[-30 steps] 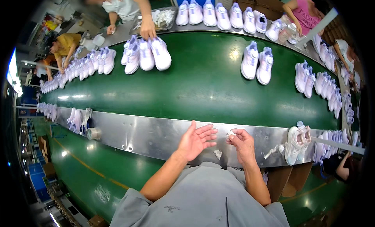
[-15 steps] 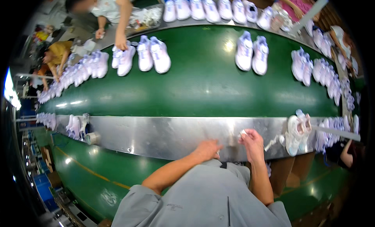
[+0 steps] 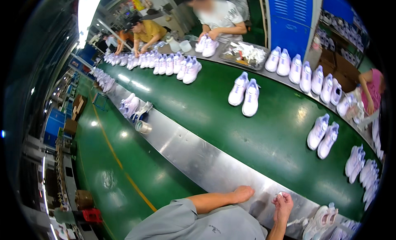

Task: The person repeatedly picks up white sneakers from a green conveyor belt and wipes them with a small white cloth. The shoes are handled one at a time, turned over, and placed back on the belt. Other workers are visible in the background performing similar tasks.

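Note:
My left hand (image 3: 244, 193) rests on the metal ledge (image 3: 194, 157) with its fingers curled in, and nothing shows in it. To its right, my right hand (image 3: 283, 208) is raised over the ledge. Thumb and fingertips pinch a small white piece (image 3: 280, 194), too small to name more exactly. Just right of that hand, a pair of white sneakers (image 3: 318, 222) stands on the ledge. Beside them lies a white, thin-handled thing (image 3: 298, 221), which I cannot make out clearly.
Pairs of pale sneakers (image 3: 244, 94) ride on the green conveyor belt (image 3: 198, 112). More shoes (image 3: 295, 68) line the far ledge, near a tray of white scraps (image 3: 243, 54). A tape roll (image 3: 143, 127) sits at the left. Across the belt, a person in white (image 3: 220, 17) handles shoes.
My view has swung to the left and tilted. My left hand's fingers, stretched out before, are now curled. The right hand keeps its pinch. The person across now holds shoes at the far ledge.

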{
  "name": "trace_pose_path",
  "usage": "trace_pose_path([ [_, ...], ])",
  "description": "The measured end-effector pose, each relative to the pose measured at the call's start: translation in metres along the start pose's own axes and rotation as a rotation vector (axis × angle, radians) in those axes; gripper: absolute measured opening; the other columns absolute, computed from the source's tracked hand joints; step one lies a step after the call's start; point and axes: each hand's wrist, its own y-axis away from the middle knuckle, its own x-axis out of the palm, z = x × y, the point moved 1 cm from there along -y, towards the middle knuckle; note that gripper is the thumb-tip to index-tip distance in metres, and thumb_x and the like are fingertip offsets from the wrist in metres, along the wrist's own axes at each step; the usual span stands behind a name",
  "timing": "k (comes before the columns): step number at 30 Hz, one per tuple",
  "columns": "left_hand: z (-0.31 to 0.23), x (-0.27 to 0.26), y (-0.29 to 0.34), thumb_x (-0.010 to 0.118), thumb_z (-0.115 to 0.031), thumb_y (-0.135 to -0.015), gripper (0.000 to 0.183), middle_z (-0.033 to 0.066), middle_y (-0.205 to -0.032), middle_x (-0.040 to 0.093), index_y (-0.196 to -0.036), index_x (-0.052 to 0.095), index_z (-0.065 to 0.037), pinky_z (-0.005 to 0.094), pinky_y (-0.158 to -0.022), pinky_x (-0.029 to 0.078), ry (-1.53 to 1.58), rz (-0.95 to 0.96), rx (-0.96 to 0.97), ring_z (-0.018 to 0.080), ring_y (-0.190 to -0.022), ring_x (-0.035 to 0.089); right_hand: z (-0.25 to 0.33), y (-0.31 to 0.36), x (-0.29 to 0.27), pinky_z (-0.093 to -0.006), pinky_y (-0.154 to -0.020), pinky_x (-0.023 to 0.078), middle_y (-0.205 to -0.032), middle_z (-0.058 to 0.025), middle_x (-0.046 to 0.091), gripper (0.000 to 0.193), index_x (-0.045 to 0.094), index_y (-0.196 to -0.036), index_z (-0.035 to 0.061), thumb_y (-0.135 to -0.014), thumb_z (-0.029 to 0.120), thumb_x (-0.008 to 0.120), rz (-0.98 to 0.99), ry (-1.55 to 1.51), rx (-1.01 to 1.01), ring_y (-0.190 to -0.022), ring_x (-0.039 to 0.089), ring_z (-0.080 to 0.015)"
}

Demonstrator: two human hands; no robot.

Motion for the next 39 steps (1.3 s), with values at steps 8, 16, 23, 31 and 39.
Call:
trace_pose_path([
  [8,0.001,0.005,0.019,0.062,-0.010,-0.083,0.018,0.0271,-0.091,0.070,-0.096,0.066,0.003,0.0550,-0.078,0.056,0.094,-0.028,-0.102,0.0438,-0.089,0.070,0.004,-0.006,0.003,-0.0311,-0.065,0.057,-0.087,-0.0065,0.066,0.012,0.061,-0.105,0.0030,-0.095,0.002,0.066,0.035,0.057,0.021,-0.071,0.065,-0.0166],
  [16,0.018,0.015,0.018,0.064,-0.014,-0.085,0.015,0.0201,-0.094,0.069,-0.092,0.066,-0.001,0.0546,-0.083,0.051,0.100,-0.071,0.105,0.0420,-0.095,0.066,0.003,-0.003,0.016,-0.0318,-0.069,0.057,-0.088,-0.0072,0.069,0.014,0.064,-0.106,0.0010,-0.094,0.003,0.068,0.067,0.115,0.013,-0.074,0.067,-0.0160],
  [23,0.028,0.040,-0.003,0.066,-0.015,-0.090,0.012,0.0208,-0.093,0.068,-0.094,0.066,-0.003,0.0506,-0.081,0.051,0.311,-0.071,0.085,0.0418,-0.090,0.064,0.012,-0.004,-0.001,-0.0319,-0.072,0.057,-0.090,-0.0092,0.070,0.015,0.065,-0.105,0.0006,-0.092,0.003,0.070,0.058,0.085,0.010,-0.078,0.068,-0.0163],
  [31,-0.030,0.046,-0.043,0.069,-0.025,-0.091,0.022,0.0222,-0.083,0.070,-0.092,0.072,-0.004,0.0492,-0.067,0.052,0.164,0.025,0.113,0.0415,-0.074,0.068,0.008,-0.013,-0.071,-0.0286,-0.065,0.052,-0.085,-0.0048,0.067,0.018,0.067,-0.107,0.0022,-0.092,0.012,0.072,0.002,0.199,-0.004,-0.074,0.062,-0.0114],
  [39,0.007,0.070,-0.050,0.064,0.000,-0.088,0.012,0.0143,-0.075,0.072,-0.098,0.069,0.004,0.0337,-0.062,0.058,0.653,0.329,-0.206,0.0194,-0.062,0.070,-0.003,-0.006,-0.090,-0.0293,-0.067,0.052,-0.090,-0.0074,0.067,0.018,0.064,-0.106,-0.0046,-0.092,0.004,0.071,0.001,0.052,-0.085,-0.077,0.063,-0.0132],
])
